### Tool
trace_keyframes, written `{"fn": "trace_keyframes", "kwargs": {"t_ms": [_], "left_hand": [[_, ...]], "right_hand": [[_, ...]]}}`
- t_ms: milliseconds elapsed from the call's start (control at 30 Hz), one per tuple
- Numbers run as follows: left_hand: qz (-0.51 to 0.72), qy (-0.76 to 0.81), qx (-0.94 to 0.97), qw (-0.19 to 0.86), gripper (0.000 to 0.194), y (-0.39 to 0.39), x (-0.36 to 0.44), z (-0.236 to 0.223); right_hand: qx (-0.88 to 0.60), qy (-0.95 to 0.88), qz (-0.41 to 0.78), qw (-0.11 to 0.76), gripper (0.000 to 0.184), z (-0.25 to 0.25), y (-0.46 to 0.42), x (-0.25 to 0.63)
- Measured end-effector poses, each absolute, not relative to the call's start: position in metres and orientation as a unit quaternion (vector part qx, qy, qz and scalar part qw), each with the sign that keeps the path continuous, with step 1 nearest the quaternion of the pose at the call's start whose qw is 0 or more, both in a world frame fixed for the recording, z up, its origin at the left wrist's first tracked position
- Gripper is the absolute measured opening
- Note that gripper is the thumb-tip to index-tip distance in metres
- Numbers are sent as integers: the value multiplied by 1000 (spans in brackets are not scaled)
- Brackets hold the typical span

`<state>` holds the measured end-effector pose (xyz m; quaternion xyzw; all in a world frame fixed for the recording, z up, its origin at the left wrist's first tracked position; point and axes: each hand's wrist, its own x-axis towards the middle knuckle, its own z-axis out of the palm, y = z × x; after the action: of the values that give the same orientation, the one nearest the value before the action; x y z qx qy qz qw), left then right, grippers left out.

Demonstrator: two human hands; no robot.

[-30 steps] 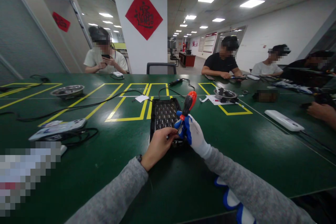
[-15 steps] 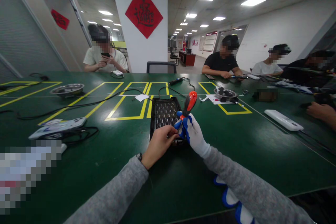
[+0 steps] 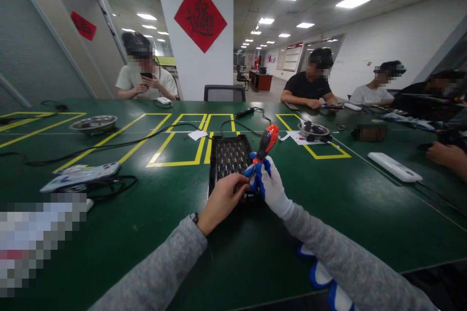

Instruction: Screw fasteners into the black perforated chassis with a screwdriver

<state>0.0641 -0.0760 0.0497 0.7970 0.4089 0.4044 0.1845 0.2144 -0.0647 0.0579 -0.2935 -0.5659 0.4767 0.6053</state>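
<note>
My right hand, in a white and blue work glove, grips a red and black screwdriver with its handle pointing up. My bare left hand is closed in a pinch beside the gloved fingers, near the lower end of the screwdriver; whatever it pinches is too small and covered to make out. Both hands are over the near end of a black case holding several rows of metal bits. The hands hide the near part of this case.
A second glove lies at the table's near edge under my right forearm. Metal bowls stand left and right. A white power bank, cables and yellow tape lie on the green table. Several people sit around it.
The screwdriver's handle has tilted slightly to the right, and my right hand has shifted a little with it. My left hand stays almost where it was, still pinched.
</note>
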Motion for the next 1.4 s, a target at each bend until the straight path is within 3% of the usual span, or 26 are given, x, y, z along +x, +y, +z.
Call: {"fn": "trace_keyframes", "kwargs": {"t_ms": [200,400,667,867,1067,1400], "left_hand": [[401,420,792,189,3,-74,64,48],[399,396,802,200,15,-75,64,47],[407,425,787,188,2,-74,64,48],[395,389,805,210,11,-76,64,50],[415,413,784,204,2,-75,64,51],[377,429,798,191,12,-76,66,53]], "right_hand": [[-282,-564,505,589,34,60,-66,214],[-272,-556,520,588,37,59,-63,214],[-274,-562,520,582,35,59,-65,213],[-287,-563,501,591,36,62,-65,214],[-295,-571,502,579,33,63,-67,214],[-270,-547,543,578,30,59,-63,215]]}}
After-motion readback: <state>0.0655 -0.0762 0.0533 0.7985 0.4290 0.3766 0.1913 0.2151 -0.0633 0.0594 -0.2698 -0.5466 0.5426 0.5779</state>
